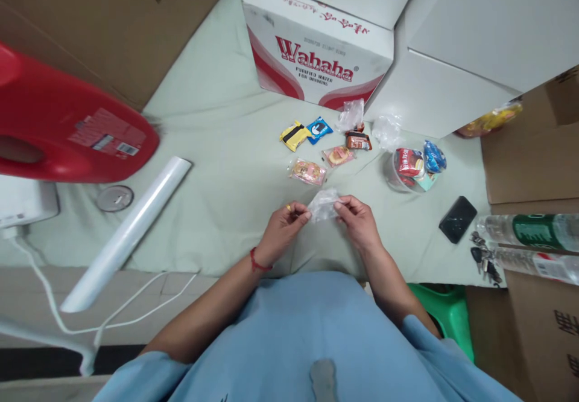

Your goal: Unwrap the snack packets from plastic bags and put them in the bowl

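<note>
A clear, crumpled plastic bag (324, 205) is stretched between my two hands, just above the table's near part. My left hand (286, 226) pinches its left edge; a ring and a red bracelet show on that side. On the opposite edge, my right hand (359, 221) grips the bag between thumb and fingers. Just beyond lie wrapped snacks: a biscuit pack (308, 171), another biscuit pack (339, 156), a yellow packet (295, 135), a blue packet (319, 130) and a brown packet (359, 141).
More crumpled clear bags (351, 114) lie by the Wahaha carton (316, 58). A clear round tub (391, 175) of snacks stands to the right, near a black phone (458, 219), keys (485, 258) and bottles (534, 232). At left are a red jug (67, 118) and a white tube (129, 233).
</note>
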Motion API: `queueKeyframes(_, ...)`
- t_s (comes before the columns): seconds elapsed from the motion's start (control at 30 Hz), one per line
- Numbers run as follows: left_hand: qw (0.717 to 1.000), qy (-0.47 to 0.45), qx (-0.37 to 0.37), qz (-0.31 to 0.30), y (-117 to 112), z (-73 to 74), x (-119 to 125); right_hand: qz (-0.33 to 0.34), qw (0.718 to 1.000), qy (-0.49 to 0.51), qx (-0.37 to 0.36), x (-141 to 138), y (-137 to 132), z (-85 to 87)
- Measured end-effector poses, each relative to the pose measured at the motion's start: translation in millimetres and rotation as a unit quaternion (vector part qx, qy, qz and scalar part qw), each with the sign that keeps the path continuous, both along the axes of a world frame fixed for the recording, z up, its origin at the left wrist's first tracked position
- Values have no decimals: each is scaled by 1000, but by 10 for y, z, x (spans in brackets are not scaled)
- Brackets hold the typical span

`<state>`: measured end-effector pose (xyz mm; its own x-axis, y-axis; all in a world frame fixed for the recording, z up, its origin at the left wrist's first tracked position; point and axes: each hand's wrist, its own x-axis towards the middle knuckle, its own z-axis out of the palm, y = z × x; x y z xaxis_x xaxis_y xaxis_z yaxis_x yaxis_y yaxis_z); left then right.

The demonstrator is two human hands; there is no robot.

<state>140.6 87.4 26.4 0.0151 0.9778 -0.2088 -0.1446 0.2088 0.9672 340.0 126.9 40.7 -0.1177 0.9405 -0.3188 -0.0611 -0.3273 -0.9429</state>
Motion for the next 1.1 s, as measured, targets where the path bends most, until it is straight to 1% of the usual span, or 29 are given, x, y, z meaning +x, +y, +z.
queueKeyframes(0.07,999,-12,-36,27,-22,-28,-84,-44,997,44,-44,29,33,-2)
queueKeyframes(0.13,998,-1,-54,37,-43,-52,-152,-69,992,68,-76,59,50,3)
queueKeyframes(0.23,997,28,-68,36,-73,-107,-198,-78,990,73,-93,73,38,12)
queueKeyframes(0.3,996,49,-57,48,-92,-146,-201,-77,990,72,-90,64,17,16)
queueKeyframes(0.37,993,86,-21,79,-107,-159,-195,-71,992,66,-81,53,-2,22)
queueKeyframes(0.43,983,144,48,102,-109,-126,-180,-58,994,56,-74,43,-16,33)
queueKeyframes(0.47,975,179,90,97,-103,-92,-167,-50,995,52,-71,38,-20,40)
queueKeyframes(0.5,964,213,134,81,-91,-52,-149,-40,995,50,-70,33,-25,47)
queueKeyframes(0.57,941,272,200,25,-51,26,-96,-21,996,54,-72,25,-31,63)
queueKeyframes(0.63,931,294,216,-22,0,72,-36,-9,995,69,-77,25,-36,76)
queueKeyframes(0.67,934,289,208,-29,26,77,-11,-6,994,79,-80,33,-37,82)
queueKeyframes(0.73,951,257,173,-3,71,56,18,-4,991,101,-84,69,-41,95)
queueKeyframes(0.8,971,199,117,58,102,10,15,2,989,118,-91,132,-47,107)
queueKeyframes(0.87,985,119,43,121,121,-45,-7,9,987,124,-101,207,-58,110)
queueKeyframes(0.93,985,29,-29,166,131,-93,-30,15,987,121,-107,273,-71,90)
queueKeyframes(0.97,983,-13,-54,178,133,-112,-37,18,987,116,-106,299,-77,67)
queueKeyframes(1.03,975,-90,-80,186,131,-134,-42,31,990,95,-98,333,-88,-2)
queueKeyframes(1.1,967,-156,-95,177,122,-130,-40,38,995,44,-76,349,-96,-89)
